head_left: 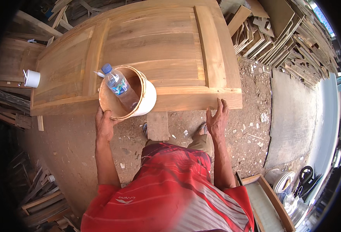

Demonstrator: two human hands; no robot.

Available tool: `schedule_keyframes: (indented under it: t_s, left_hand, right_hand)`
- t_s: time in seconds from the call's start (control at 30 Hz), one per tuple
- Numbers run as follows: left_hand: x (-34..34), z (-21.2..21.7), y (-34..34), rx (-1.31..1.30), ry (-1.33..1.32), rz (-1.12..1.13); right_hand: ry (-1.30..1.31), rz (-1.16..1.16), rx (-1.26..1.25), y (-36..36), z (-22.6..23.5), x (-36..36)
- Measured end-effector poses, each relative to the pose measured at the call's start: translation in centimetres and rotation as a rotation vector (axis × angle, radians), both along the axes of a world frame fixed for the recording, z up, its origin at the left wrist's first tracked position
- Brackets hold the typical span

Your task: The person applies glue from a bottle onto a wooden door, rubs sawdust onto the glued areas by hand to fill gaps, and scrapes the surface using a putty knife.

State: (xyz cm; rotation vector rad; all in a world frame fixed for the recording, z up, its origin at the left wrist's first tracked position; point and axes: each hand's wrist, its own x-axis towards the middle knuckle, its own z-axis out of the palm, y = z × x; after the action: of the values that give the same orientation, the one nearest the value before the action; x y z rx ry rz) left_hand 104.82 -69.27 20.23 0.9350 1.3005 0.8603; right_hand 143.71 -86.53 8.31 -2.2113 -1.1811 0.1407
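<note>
My left hand (105,125) grips the lower left rim of a round white bucket (150,96), its inside stained brown. The bucket tilts toward me at the near edge of a wooden panel door (151,50); whether it rests on the door I cannot tell. A clear plastic bottle (121,88) with a blue cap leans inside it, and a thin white tip (99,74) pokes past the rim beside the cap. At the door's near right edge, my right hand (218,119) holds nothing, its fingers apart and close to the wood.
A small white tub (32,78) stands past the door's left end. Stacked boards (255,34) fill the back right, and a grey sheet (292,116) lies on the littered ground. A wooden frame (269,201) and buckets are at lower right; scrap wood (42,193) lies at lower left.
</note>
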Motion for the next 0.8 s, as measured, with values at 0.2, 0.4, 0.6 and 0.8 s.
schedule_keyframes:
  t_s: [0.2,0.4,0.6,0.8]
  left_hand:
    - [7.5,-1.0,0.2,-0.026,0.059,0.203]
    - [12.2,-0.7,2.0,-0.021,0.276,0.298]
    - [13.3,-1.4,1.9,-0.048,0.278,0.396]
    - [15.5,-0.8,1.5,-0.006,0.269,0.467]
  right_hand:
    - [0.05,0.255,-0.192,-2.2,0.8,8.8]
    - [-0.026,0.596,-0.27,-2.1,0.2,13.8]
    - [0.034,0.592,-0.125,-0.6,0.5,15.4]
    - [0.11,0.686,-0.097,0.8,-0.4,18.6]
